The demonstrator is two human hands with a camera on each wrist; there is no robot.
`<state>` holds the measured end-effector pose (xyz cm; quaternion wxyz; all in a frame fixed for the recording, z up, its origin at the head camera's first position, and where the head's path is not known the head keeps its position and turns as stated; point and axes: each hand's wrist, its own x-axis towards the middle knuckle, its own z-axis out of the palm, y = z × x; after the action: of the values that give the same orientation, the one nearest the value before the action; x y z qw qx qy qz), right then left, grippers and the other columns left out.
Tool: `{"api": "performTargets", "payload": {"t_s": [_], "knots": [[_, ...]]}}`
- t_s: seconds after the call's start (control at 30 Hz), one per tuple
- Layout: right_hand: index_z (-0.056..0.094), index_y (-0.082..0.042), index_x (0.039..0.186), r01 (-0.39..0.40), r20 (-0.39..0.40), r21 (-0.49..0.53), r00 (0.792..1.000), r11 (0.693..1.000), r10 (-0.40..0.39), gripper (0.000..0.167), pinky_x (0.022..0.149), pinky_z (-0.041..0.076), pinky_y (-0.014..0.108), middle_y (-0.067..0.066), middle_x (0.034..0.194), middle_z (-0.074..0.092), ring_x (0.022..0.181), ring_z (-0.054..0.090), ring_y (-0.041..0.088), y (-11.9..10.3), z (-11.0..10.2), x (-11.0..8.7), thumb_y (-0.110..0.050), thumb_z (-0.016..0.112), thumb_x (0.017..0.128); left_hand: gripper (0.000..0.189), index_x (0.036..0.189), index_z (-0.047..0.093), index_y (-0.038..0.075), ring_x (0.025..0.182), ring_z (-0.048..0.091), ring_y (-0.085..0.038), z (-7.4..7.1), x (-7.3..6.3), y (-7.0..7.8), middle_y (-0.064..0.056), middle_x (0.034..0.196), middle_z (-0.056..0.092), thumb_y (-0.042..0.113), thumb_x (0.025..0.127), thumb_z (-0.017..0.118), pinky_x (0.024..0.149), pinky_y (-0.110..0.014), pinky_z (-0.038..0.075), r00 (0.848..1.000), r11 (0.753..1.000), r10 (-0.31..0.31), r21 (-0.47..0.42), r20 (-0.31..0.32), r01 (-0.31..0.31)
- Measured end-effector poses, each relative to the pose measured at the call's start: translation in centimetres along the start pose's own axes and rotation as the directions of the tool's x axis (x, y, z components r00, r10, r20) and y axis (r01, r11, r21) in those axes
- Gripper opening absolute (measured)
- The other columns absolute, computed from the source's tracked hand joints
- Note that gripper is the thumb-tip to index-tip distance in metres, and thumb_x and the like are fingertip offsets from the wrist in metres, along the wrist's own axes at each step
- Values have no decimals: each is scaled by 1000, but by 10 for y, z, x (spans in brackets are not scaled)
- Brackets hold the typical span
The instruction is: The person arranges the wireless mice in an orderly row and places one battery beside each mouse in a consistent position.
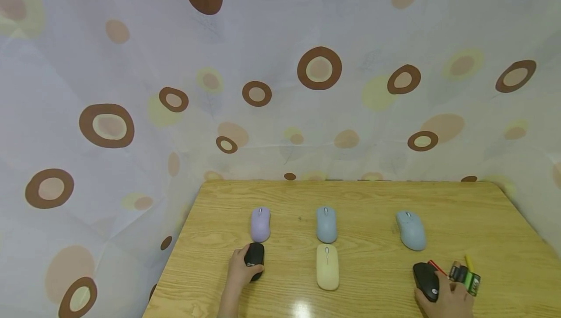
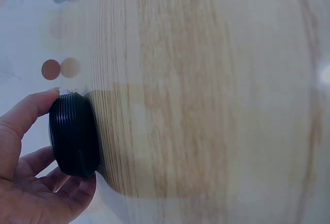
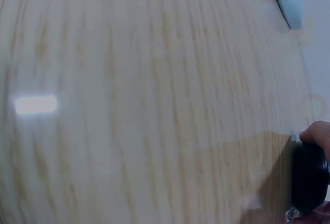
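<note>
My left hand (image 1: 238,270) grips a black computer mouse (image 1: 255,259) by its sides, just in front of a purple mouse (image 1: 260,224). In the left wrist view, thumb and fingers pinch this mouse (image 2: 75,136) near the wood surface. Over on the right, my right hand (image 1: 449,298) holds another black mouse (image 1: 425,279), angled on the table. The right wrist view catches only part of that mouse (image 3: 308,177) and some fingertips at its edge. Beside the right hand lie several batteries (image 1: 462,274), partly covered by the fingers.
A blue mouse (image 1: 326,224) stands behind a yellow mouse (image 1: 327,267) at the middle of the wooden table (image 1: 368,196). Another blue mouse (image 1: 412,231) lies tilted at the right. A red stick (image 1: 437,267) and a yellow stick (image 1: 469,263) lie by the batteries. Patterned sheeting (image 1: 280,113) surrounds the table.
</note>
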<state>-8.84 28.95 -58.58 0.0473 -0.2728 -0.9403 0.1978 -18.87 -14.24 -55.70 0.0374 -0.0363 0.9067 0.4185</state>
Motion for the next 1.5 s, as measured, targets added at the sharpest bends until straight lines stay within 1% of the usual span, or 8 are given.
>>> {"api": "performTargets", "payload": {"t_s": [0.17, 0.27, 0.43, 0.6, 0.77, 1.03, 1.3, 1.5], "knots": [[38, 5, 120, 4, 41, -20, 999, 1000, -3, 106, 72, 38, 54, 35, 97, 31, 94, 36, 55, 1, -5, 4, -86, 34, 65, 71, 128, 44, -9, 106, 47, -46, 0, -1, 1, -28, 116, 47, 10, 68, 78, 85, -54, 42, 1000, 1000, 2, -4, -2, -2], [47, 9, 115, 142, -133, 55, 982, 988, -133, 71, 71, 40, 59, 37, 95, 40, 89, 43, 56, 3, -10, 10, -48, 66, 76, 71, 129, 44, -9, 106, 46, -46, 0, -1, 2, -28, 116, 47, 10, 68, 77, 86, -54, 42, 1000, 1000, 3, -10, -2, -3], [57, 12, 101, 538, -407, 99, 790, 837, -459, 39, 49, 41, 49, 34, 83, 52, 60, 49, 38, 5, -26, 30, 0, 73, 67, 72, 129, 43, -9, 108, 45, -46, 0, -1, 2, -28, 118, 46, 9, 69, 77, 86, -54, 42, 1000, 1000, -3, -16, 0, 3], [53, 9, 106, 566, -205, 97, 816, 819, -540, 38, 52, 41, 45, 36, 94, 50, 64, 49, 33, 8, -47, 50, 10, 63, 70, 71, 129, 43, -9, 107, 46, -46, -1, -2, 3, -28, 118, 46, 10, 69, 77, 85, -54, 43, 1000, 1000, -6, -15, 6, 7], [53, 12, 105, 594, -43, 68, 805, 802, -592, 38, 60, 45, 53, 35, 92, 52, 75, 55, 44, 10, -56, 68, 14, 60, 68, 71, 129, 44, -9, 106, 46, -46, -1, -2, 4, -28, 117, 47, 10, 69, 77, 84, -54, 43, 1000, 1000, -2, -15, 3, 2], [56, 12, 102, 527, 266, 98, 803, 844, -533, 26, 68, 48, 52, 30, 90, 57, 83, 57, 45, 9, -56, 90, 10, 57, 76, 71, 128, 44, -10, 105, 47, -46, -1, -2, 3, -29, 116, 47, 10, 69, 77, 85, -55, 42, 1000, 1000, 10, -5, 2, -10], [58, 10, 98, 583, 265, 139, 757, 801, -597, 28, 60, 50, 41, 19, 80, 60, 71, 59, 31, 16, -45, 96, 14, 62, 71, 71, 128, 44, -10, 105, 47, -47, 0, -1, 0, -29, 116, 47, 10, 69, 77, 84, -54, 43, 1000, 1000, 17, 2, -3, -17], [59, 9, 97, 580, 272, 142, 757, 802, -595, 28, 61, 49, 39, 10, 77, 59, 69, 57, 25, 20, -40, 101, 13, 64, 70, 71, 129, 44, -10, 106, 45, -48, 0, -1, 0, -30, 118, 46, 10, 69, 77, 84, -55, 42, 1000, 1000, 8, -6, 2, -7]]}}
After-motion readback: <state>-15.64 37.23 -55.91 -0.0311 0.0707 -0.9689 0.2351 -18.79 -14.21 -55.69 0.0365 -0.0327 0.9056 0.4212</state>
